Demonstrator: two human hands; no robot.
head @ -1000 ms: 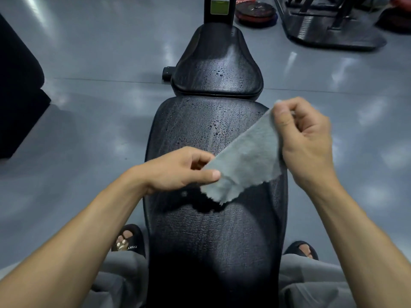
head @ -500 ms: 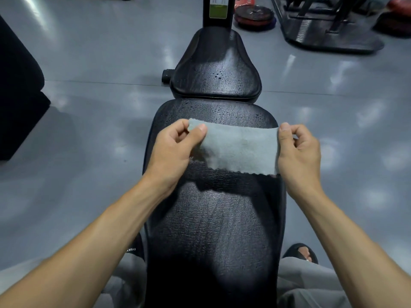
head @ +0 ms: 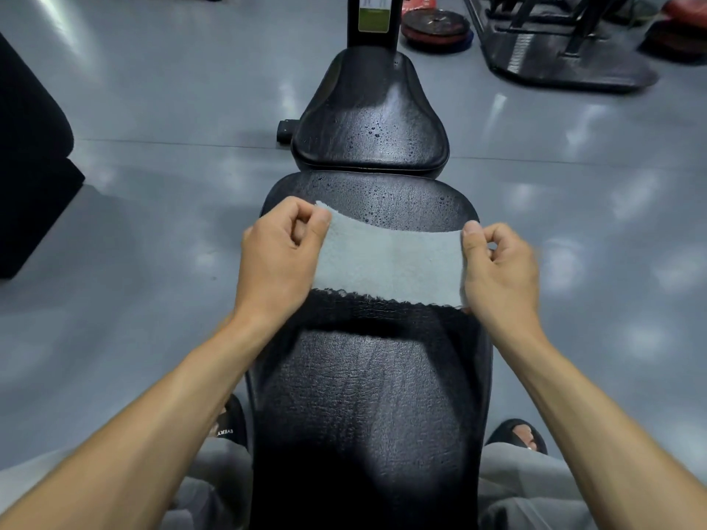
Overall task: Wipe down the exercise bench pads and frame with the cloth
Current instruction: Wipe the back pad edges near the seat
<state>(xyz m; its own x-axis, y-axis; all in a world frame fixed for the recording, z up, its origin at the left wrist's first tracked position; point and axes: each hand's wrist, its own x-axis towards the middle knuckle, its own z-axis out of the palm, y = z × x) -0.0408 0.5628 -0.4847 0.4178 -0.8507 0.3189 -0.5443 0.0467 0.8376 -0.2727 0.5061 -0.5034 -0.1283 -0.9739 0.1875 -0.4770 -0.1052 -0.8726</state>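
Hands: left hand point(head: 277, 258), right hand point(head: 497, 269) pinch cloth point(head: 390, 262) taut above pad point(head: 367, 395).

glossy grey floor point(head: 153, 109) with soft patches of reflected light; weight plates point(head: 436, 26) and a black rack base point(head: 566, 66) lie at the far right.

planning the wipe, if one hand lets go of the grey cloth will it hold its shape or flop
Probably flop: the cloth is thin and its top edge sags between the left hand and right hand. It likely weighs little. Its fuzzy surface should drag, not slide, on the wet pad.
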